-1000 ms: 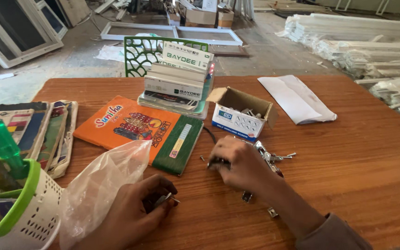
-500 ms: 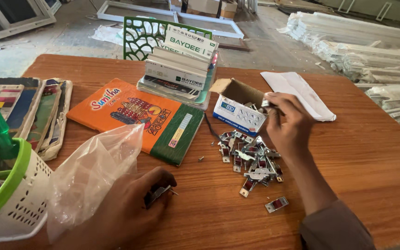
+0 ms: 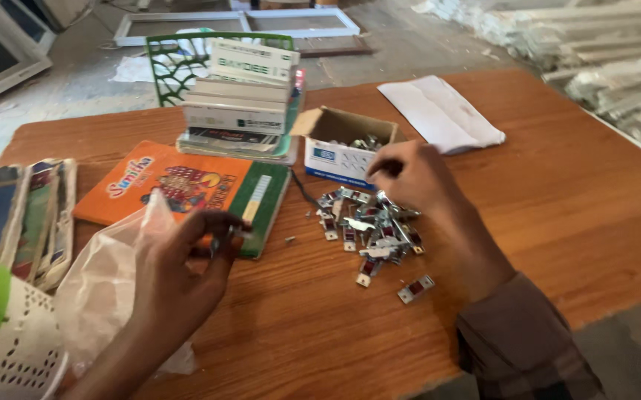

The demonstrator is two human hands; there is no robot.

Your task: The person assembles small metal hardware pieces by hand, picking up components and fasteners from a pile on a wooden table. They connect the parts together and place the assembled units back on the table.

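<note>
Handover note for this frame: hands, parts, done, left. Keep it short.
Left hand: pinches a small metal clip, clear bag beside it.
Right hand: fingers closed over the clip pile; whether it holds one, cannot tell.
Small box: open, a few clips inside.
Done: most clips out on the table.
Left: the pile lies loose; none seen in the bag.

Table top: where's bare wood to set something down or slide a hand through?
Bare wood on the table right of the right hand, below the white folded paper. Another patch along the near edge, between the left hand and the pile of metal clips. Crowded: left side with plastic bag, basket, orange book, stacked boxes and small cardboard box.
</note>
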